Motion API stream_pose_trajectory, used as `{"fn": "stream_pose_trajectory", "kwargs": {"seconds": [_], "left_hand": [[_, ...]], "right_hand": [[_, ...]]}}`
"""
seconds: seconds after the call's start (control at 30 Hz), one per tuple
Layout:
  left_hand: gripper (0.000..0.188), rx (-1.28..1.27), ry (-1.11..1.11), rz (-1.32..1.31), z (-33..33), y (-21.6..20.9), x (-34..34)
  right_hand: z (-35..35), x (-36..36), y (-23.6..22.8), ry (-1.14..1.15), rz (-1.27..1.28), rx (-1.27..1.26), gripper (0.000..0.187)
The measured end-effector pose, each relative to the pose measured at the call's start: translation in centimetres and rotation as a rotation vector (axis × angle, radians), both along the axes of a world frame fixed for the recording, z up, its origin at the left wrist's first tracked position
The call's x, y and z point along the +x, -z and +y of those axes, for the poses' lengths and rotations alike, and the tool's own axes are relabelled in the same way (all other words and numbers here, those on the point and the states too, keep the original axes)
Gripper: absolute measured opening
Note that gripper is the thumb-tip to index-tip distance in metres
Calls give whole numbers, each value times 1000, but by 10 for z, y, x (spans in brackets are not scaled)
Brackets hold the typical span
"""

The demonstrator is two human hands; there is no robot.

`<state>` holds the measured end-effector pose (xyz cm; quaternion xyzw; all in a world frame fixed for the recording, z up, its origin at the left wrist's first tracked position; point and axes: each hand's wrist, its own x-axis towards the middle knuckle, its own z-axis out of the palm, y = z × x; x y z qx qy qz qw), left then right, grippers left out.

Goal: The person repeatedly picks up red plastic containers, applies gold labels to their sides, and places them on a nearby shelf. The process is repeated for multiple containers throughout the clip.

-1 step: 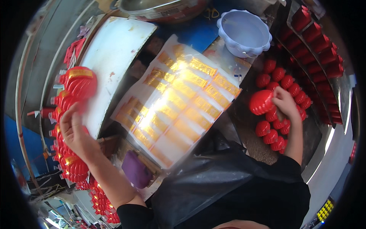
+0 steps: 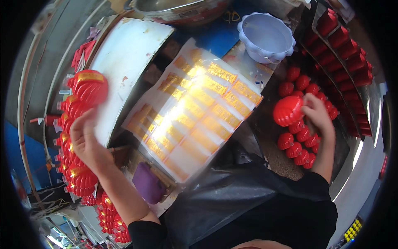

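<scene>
My right hand (image 2: 318,114) grips a round red plastic lantern (image 2: 287,111) by its end, above several similar small lanterns (image 2: 302,133). My left hand (image 2: 86,143) is raised beside a hanging row of ribbed red lanterns (image 2: 89,88) with gold bands. Its fingers are bent and drawn together, with blurred tips; anything pinched between them cannot be made out. Between my arms lies a glossy sheet of gold labels (image 2: 195,110), with strong glare across its middle.
A white board (image 2: 124,58) stands left of the sheet. The pale blue scalloped basin (image 2: 267,39) is at the far right, near a rack of dark red items (image 2: 348,54). A purple pouch (image 2: 148,183) lies near my left forearm; a large metal pan (image 2: 178,10) is at the back.
Both hands have shifted slightly to the right in the view. The lantern in my right hand has moved right with it and turned a little.
</scene>
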<state>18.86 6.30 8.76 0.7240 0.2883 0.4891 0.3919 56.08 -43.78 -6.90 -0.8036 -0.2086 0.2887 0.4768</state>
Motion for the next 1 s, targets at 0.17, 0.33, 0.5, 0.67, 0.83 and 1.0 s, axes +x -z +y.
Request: {"fn": "stream_pose_trajectory", "kwargs": {"seconds": [0.17, 0.33, 0.5, 0.67, 0.83, 1.0], "left_hand": [[11, -176, 172, 23, -57, 12, -10], [11, -351, 290, 29, -96, 25, -31], [11, -274, 281, 193, -110, 25, -82], [14, -238, 178, 303, -111, 36, -139], [15, -396, 59, 296, -111, 50, -172], [12, -434, -26, 220, -104, 61, -192]], "right_hand": [[28, -11, -168, 154, -179, 345, 20], [149, 20, -197, 126, 170, 758, 26], [303, 53, -210, 6, 104, 764, 18], [405, 83, -191, 49, -168, 552, 17], [445, 94, -167, 172, -1048, -63, 28], [448, 97, -177, -59, -1000, -246, 35]]}}
